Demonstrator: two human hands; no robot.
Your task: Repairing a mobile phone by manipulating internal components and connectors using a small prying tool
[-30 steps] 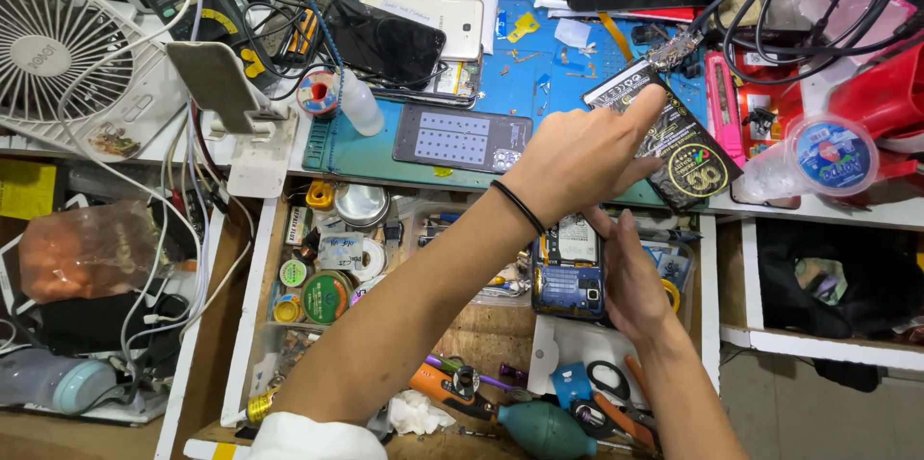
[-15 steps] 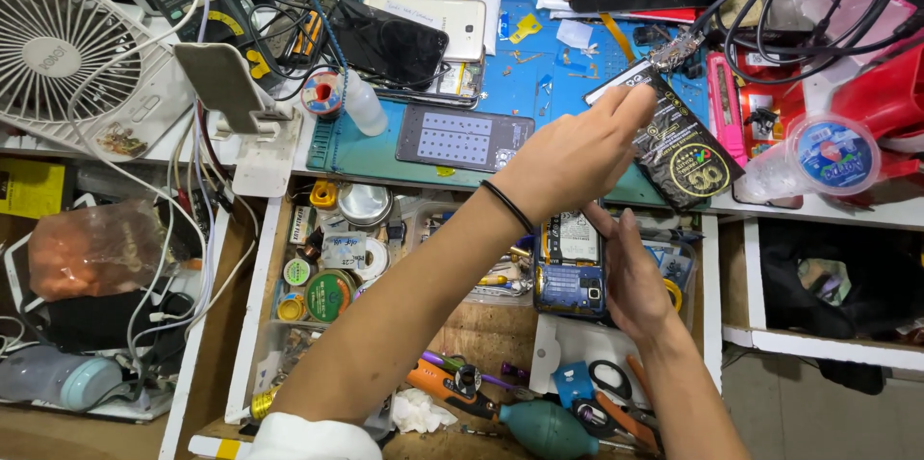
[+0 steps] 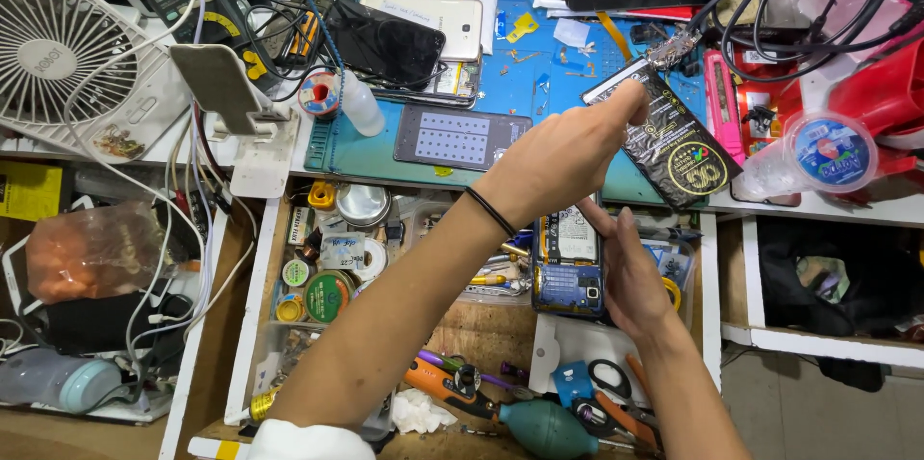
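1. Over the open drawer [image 3: 462,325], at the front edge of the blue work mat [image 3: 366,157], your left hand [image 3: 563,166] reaches across to the right; its thumb and forefinger pinch the near corner of one black foil pouch [image 3: 674,138], which lies flat on the mat's right end.
2. Below it, your right hand [image 3: 630,277] rests against one opened phone [image 3: 568,263], which lies back-up over the drawer; the fingers lie straight and close together along its right edge.
3. Drawer, left part: one silver round tin [image 3: 363,205], one green-lidded tin [image 3: 329,294], several small rolls and tins, too crowded to count.
4. Drawer, front: one teal rubber blower bulb [image 3: 549,426], one orange-handled tool [image 3: 438,386], one pair of scissors [image 3: 606,378].
5. Mat: one dark perforated plate [image 3: 460,138], one black phone [image 3: 385,41] lying partly over one white phone [image 3: 428,12].
6. Left margin: one white fan [image 3: 63,56]. Right margin: one clear plastic tub with blue lid [image 3: 823,157], cables just behind it.
7. Room: bare mat shows only between the plate and the pouch.
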